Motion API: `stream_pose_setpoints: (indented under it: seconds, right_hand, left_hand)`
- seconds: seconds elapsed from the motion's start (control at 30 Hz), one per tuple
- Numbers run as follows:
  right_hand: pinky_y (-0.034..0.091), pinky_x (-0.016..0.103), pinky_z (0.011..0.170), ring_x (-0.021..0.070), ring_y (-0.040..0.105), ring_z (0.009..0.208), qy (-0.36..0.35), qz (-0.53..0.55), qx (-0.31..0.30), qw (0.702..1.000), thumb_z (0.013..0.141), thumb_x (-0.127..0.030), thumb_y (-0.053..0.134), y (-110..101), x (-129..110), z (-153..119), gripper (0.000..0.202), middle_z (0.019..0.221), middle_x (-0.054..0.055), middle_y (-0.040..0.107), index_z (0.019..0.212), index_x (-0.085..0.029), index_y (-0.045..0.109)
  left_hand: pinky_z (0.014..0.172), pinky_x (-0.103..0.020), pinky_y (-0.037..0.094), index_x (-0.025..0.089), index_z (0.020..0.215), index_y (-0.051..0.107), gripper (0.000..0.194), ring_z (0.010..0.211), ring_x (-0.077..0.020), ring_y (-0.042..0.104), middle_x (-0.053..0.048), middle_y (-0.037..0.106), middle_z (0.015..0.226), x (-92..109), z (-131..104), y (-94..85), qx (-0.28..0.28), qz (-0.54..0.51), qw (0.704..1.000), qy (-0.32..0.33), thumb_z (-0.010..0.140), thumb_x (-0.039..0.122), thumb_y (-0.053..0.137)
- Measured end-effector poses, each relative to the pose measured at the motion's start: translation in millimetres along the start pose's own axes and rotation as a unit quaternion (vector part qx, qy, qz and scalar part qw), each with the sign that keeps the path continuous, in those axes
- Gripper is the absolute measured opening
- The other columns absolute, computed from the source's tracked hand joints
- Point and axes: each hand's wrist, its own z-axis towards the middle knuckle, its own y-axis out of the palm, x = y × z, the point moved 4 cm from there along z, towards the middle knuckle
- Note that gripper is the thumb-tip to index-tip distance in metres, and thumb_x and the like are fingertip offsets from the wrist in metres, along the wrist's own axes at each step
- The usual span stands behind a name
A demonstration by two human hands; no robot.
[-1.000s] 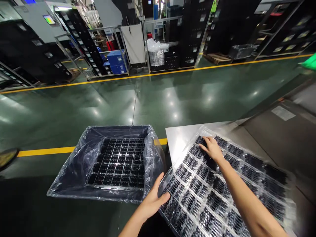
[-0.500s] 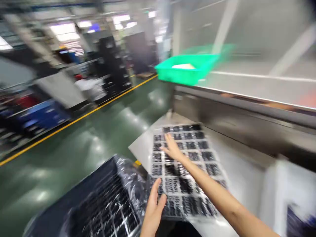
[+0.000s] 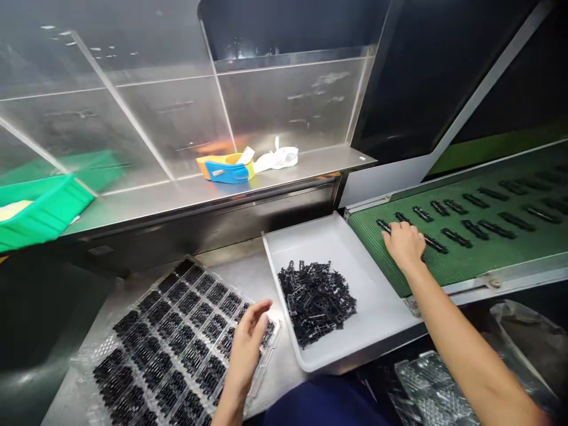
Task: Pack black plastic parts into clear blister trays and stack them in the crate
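Note:
My right hand [image 3: 404, 244] reaches onto the green conveyor belt [image 3: 377, 260], its fingers curled down among small black plastic parts [image 3: 457, 238]. The palm hides what the fingers close on. These parts lie in two rough rows along the belt. My left hand [image 3: 247, 338] hovers over the right edge of a clear compartment tray [image 3: 270, 355], with thumb and fingers apart and nothing visible between them. Black parts [image 3: 171, 325] fill the tray's compartments. Between the hands, a white bin [image 3: 368, 296] under the belt's end holds a heap of black parts [image 3: 315, 299].
Along the back, a metal shelf [image 3: 173, 204] carries a green bin [image 3: 48, 213], a blue and yellow tape-like roll [image 3: 226, 168] and a crumpled white item [image 3: 279, 158]. Clear plastic trays [image 3: 435, 384] and a plastic bag [image 3: 532, 343] lie low at the right.
The view has swung right, bringing the belt and white bin into sight. My right hand has left the tray for the belt; my left hand has moved to the tray's right edge.

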Motion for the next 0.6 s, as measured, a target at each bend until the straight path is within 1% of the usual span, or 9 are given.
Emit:
stream_pose_setpoints:
  seconds: [0.07, 0.17, 0.23, 0.3, 0.33, 0.4, 0.47, 0.53, 0.6]
  right_hand:
    - [0.044, 0.051, 0.101, 0.0247, 0.059, 0.112, 0.016, 0.007, -0.018, 1.000, 0.094, -0.041, 0.062, -3.5, 19.6, 20.6, 0.029, 0.115, 0.009, 0.064, 0.107, -0.015, 0.065]
    - [0.051, 0.044, 0.092, 0.0196, 0.064, 0.096, 0.012, 0.044, -0.057, 0.997, 0.094, -0.045, 0.062, -3.8, 31.6, 37.9, 0.030, 0.103, 0.006, 0.068, 0.100, -0.016, 0.066]
    - [0.054, 0.040, 0.085, 0.0177, 0.066, 0.087, -0.003, 0.088, -0.080, 0.993, 0.095, -0.049, 0.059, -4.3, 31.3, 32.0, 0.034, 0.094, 0.005, 0.070, 0.098, -0.016, 0.067]
    - [0.057, 0.037, 0.075, 0.0182, 0.068, 0.076, -0.031, 0.148, -0.117, 0.982, 0.094, -0.054, 0.054, -5.3, 27.7, 8.0, 0.041, 0.084, 0.006, 0.072, 0.096, -0.016, 0.070]
    - [0.057, 0.035, 0.068, 0.0192, 0.068, 0.070, -0.048, 0.180, -0.140, 0.972, 0.093, -0.057, 0.052, -6.5, 26.1, -8.8, 0.045, 0.079, 0.007, 0.072, 0.095, -0.017, 0.072]
    - [0.057, 0.035, 0.057, 0.0213, 0.068, 0.062, -0.079, 0.229, -0.187, 0.952, 0.085, -0.064, 0.057, -11.3, 26.3, -42.8, 0.043, 0.071, 0.004, 0.073, 0.086, -0.025, 0.076]
    - [0.056, 0.036, 0.056, 0.0229, 0.067, 0.060, -0.081, 0.241, -0.185, 0.949, 0.080, -0.064, 0.062, -20.5, 35.0, -63.0, 0.037, 0.068, 0.003, 0.072, 0.081, -0.030, 0.076]
    - [0.056, 0.038, 0.059, 0.0239, 0.066, 0.060, -0.061, 0.226, -0.141, 0.962, 0.080, -0.062, 0.061, -30.5, 48.9, -64.2, 0.036, 0.071, 0.005, 0.072, 0.082, -0.029, 0.075]
    - [0.055, 0.039, 0.061, 0.0233, 0.064, 0.060, -0.050, 0.203, -0.108, 0.972, 0.081, -0.062, 0.058, -36.1, 60.1, -56.1, 0.040, 0.074, 0.007, 0.072, 0.084, -0.025, 0.073]
  left_hand:
    - [0.115, -0.044, 0.039, 0.024, 0.114, 0.068, 0.043, 0.125, -0.0264, 0.059, -0.007, 0.069, 0.125, 20.7, 14.4, 49.6, -0.068, -0.014, 0.997, 0.032, 0.086, 0.056, 0.063]
    - [0.114, -0.043, 0.040, 0.023, 0.112, 0.069, 0.039, 0.122, -0.0256, 0.060, -0.008, 0.070, 0.121, 37.5, 30.5, 127.1, -0.171, -0.053, 0.982, 0.056, 0.087, 0.053, 0.063]
    - [0.116, -0.044, 0.037, 0.022, 0.115, 0.068, 0.044, 0.128, -0.0270, 0.057, -0.010, 0.067, 0.128, 39.5, 42.1, 172.8, -0.191, -0.083, 0.977, 0.054, 0.085, 0.053, 0.066]
    - [0.117, -0.044, 0.034, 0.021, 0.123, 0.065, 0.056, 0.137, -0.0293, 0.049, -0.012, 0.059, 0.141, 35.9, 54.7, 211.1, -0.178, -0.123, 0.976, 0.029, 0.079, 0.056, 0.072]
    - [0.117, -0.044, 0.034, 0.020, 0.125, 0.064, 0.061, 0.138, -0.0301, 0.047, -0.013, 0.057, 0.144, 33.4, 60.1, 227.8, -0.174, -0.152, 0.973, 0.013, 0.077, 0.058, 0.074]
    - [0.113, -0.044, 0.039, 0.018, 0.122, 0.064, 0.063, 0.131, -0.0301, 0.054, -0.016, 0.061, 0.138, 30.1, 67.5, 256.2, -0.176, -0.227, 0.958, -0.013, 0.077, 0.062, 0.072]
    - [0.105, -0.042, 0.046, 0.016, 0.112, 0.066, 0.057, 0.110, -0.0258, 0.066, -0.014, 0.071, 0.114, 29.5, 69.9, 278.0, -0.167, -0.305, 0.937, -0.029, 0.081, 0.063, 0.068]
    - [0.096, -0.040, 0.050, 0.016, 0.104, 0.064, 0.050, 0.086, -0.0189, 0.068, -0.006, 0.069, 0.086, 28.9, 67.9, 295.9, -0.142, -0.360, 0.921, -0.045, 0.083, 0.061, 0.067]
    - [0.091, -0.039, 0.053, 0.018, 0.102, 0.061, 0.045, 0.077, -0.0148, 0.064, -0.001, 0.061, 0.078, 25.2, 63.1, 313.2, -0.131, -0.399, 0.905, -0.071, 0.083, 0.058, 0.068]
